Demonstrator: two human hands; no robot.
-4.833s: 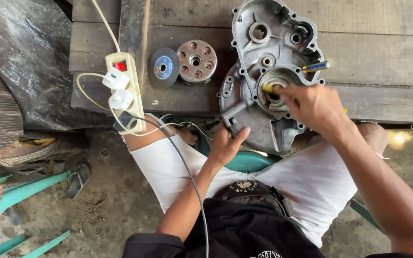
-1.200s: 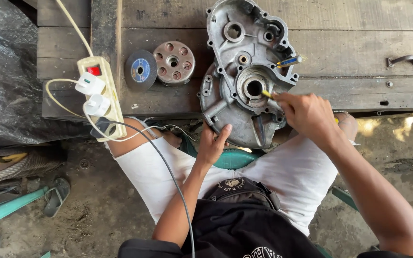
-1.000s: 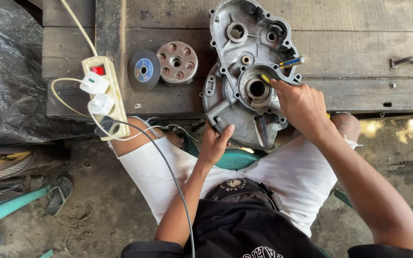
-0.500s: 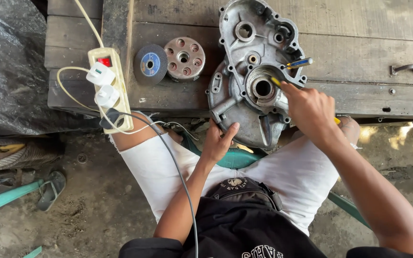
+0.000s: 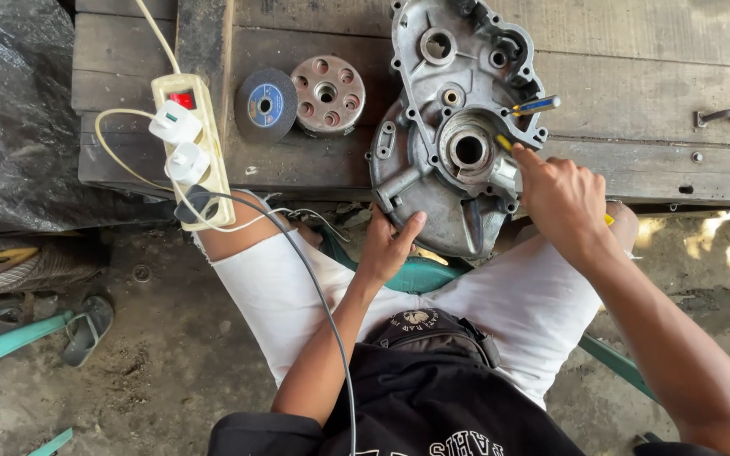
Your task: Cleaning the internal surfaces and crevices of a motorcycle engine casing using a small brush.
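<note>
Your left hand (image 5: 390,247), fingers spread, steadies the grey cast-metal engine cover (image 5: 454,127); your right hand (image 5: 561,196) pinches a yellow-handled tool (image 5: 503,143) against it.

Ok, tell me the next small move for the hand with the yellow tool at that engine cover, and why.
Probably ease the yellow tool a little further left into the round bore. Its tip sits just at the bore's right rim, not inside it, in the right hand. The left hand braces the lower edge of the grey engine cover on the wooden bench, so the cover looks steadied.
</note>
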